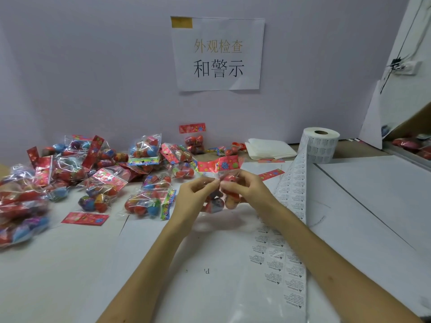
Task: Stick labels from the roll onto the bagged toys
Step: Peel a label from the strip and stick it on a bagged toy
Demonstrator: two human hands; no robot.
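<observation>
Held a bag of toys point(229, 177) upright, long axis vertical, red card point(221, 164) above the fingers and round toys point(217, 202) hanging inside below them. Pinched its top between curled fingertips of left hand point(196, 192) and right hand point(247, 190). Had a label strip point(290, 201) just right of the fingers, run back to the roll point(320, 144); had heaped bags point(98, 173) to their left.

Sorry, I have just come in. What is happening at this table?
A person holds one bagged toy above the table, the left hand and right hand both pinching its clear bag. The label roll stands back right, its strip of labels running toward the person. A pile of bagged toys lies on the left. Whether a label is pinched there too is unclear.
</observation>
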